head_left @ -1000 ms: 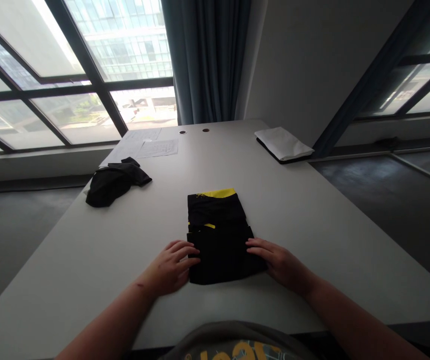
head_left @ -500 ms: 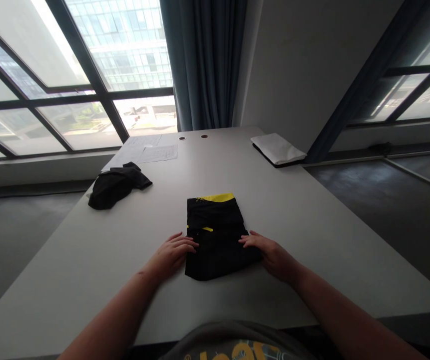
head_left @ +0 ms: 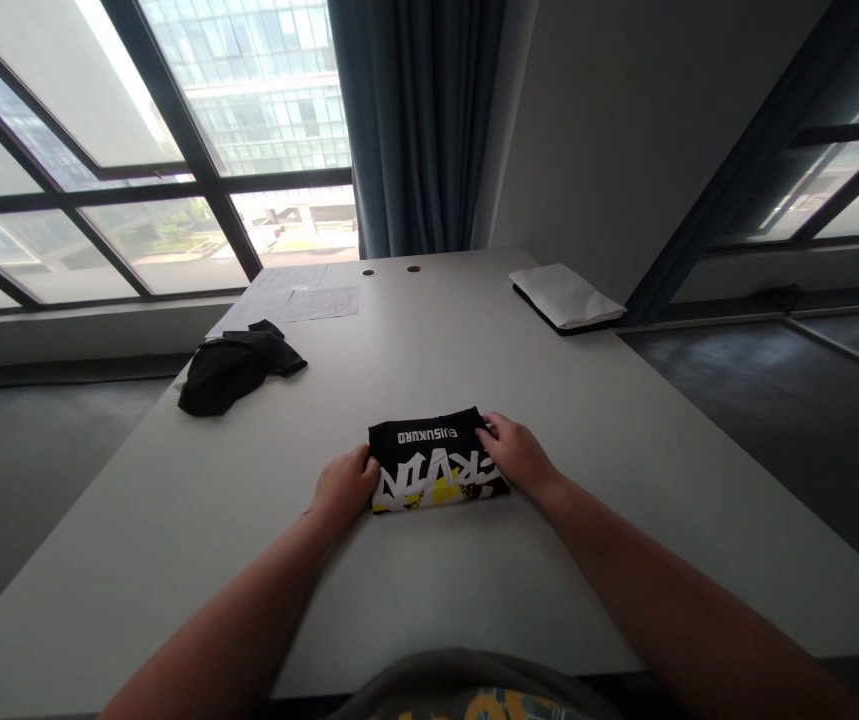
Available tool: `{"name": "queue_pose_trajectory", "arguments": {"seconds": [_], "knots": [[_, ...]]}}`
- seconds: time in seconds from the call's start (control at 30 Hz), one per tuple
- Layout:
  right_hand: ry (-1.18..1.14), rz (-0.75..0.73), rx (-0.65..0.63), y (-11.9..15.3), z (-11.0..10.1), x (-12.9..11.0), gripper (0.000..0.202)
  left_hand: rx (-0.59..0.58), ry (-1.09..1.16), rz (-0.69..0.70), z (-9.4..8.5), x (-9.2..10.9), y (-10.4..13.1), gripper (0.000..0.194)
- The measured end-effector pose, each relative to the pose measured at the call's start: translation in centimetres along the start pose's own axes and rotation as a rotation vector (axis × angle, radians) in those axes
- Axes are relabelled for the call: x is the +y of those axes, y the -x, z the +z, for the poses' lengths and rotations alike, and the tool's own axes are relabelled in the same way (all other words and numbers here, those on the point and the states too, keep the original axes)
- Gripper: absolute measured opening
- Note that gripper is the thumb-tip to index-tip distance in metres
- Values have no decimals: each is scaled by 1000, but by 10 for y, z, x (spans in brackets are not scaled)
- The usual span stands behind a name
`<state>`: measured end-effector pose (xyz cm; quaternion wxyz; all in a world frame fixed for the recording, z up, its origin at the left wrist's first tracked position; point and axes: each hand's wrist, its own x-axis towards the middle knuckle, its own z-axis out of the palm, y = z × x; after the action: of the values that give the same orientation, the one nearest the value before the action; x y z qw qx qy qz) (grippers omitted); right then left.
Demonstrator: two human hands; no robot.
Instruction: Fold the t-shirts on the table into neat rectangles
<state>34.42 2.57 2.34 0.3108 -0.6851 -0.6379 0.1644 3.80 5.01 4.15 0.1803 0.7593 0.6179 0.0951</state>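
Note:
A black T-shirt (head_left: 429, 465) with white lettering and yellow print lies folded into a small rectangle in front of me on the white table (head_left: 429, 590). The lettering appears upside down from my side. At its left edge, my left hand (head_left: 346, 485) pinches the cloth, fingers curled. My right hand (head_left: 515, 450) grips the far right corner between thumb and fingers. Parts of the shirt's side edges are hidden behind both hands.
Crumpled black cloth (head_left: 238, 368) lies at the table's left edge. Behind it are sheets of paper (head_left: 324, 303). At the right edge sits a folded white cloth (head_left: 568, 296) over something dark. Two round holes are at the table's far end.
The near half of the shirt has been folded away from me over the far half, so it is shorter and its printed side now shows. Both hands have closed on its edges.

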Motion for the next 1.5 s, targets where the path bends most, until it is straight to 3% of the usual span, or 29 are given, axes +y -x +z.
{"name": "queue_pose_trajectory", "arguments": {"seconds": [0.07,0.2,0.33,0.43,0.6,0.73,0.83,0.97,1.07,1.23,1.33,1.5], "knots": [[117,21,-25,-14,8,6,33,-38,-112,-52,-4,3,-8,23],[214,-58,28,-20,13,12,50,49,-56,-131,-6,3,-22,32],[362,-248,65,-21,8,-4,54,83,-47,-42,4,2,-42,33],[420,-336,-53,-24,11,-19,50,89,-96,35,11,1,-57,29],[479,-195,-254,-23,31,-13,58,141,-142,82,13,-16,-75,29],[487,-151,-218,-19,40,6,65,230,-79,129,8,-28,-76,26],[481,-140,-179,-19,39,8,69,330,32,253,2,-13,-61,32],[485,-154,-127,-15,32,-11,69,233,28,525,12,31,-29,37],[442,-274,-88,-2,33,-31,70,169,-41,534,35,47,-20,50],[401,-320,-196,13,55,-41,66,87,-101,492,58,29,-38,62],[413,-292,-215,10,60,-36,66,63,-127,492,53,22,-44,60],[382,-295,-230,-7,56,-29,68,56,-195,450,46,29,-50,60]]}}
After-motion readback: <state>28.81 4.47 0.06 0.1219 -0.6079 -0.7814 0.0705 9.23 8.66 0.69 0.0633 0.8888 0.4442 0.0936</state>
